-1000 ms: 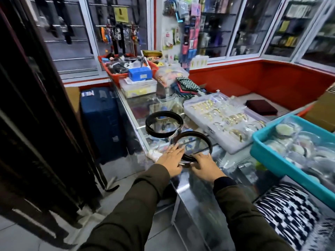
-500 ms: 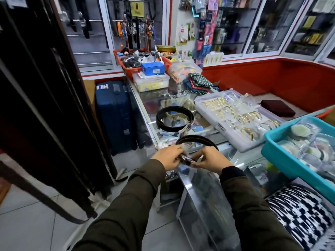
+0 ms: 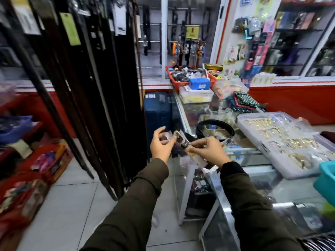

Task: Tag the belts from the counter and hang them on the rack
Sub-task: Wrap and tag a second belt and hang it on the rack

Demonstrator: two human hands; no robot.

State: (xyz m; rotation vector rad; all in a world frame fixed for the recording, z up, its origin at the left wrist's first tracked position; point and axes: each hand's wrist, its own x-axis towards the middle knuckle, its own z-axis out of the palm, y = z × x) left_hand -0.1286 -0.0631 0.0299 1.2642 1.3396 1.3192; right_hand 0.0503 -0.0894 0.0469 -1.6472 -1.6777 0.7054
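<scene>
Both hands hold a dark belt by its metal buckle [image 3: 181,140] in the air, just left of the glass counter's [image 3: 253,180] corner. My left hand [image 3: 160,145] grips the buckle end with its fingers partly spread. My right hand [image 3: 208,151] pinches the strap beside the buckle; a small tag seems to hang under it, blurred. A second black belt [image 3: 215,128] lies coiled on the counter behind my hands. The rack of hanging black belts [image 3: 94,78], several with paper tags, stands to the left.
A blue suitcase [image 3: 157,113] stands on the floor between rack and counter. On the counter sit a clear tray of gold bangles [image 3: 282,142], a teal bin [image 3: 326,180] and a red basket [image 3: 190,77]. Red boxes of goods [image 3: 27,178] line the tiled floor at left.
The belt has been lifted off the counter and carried left, and my view has swung left toward the rack. My left hand's fingers have spread apart.
</scene>
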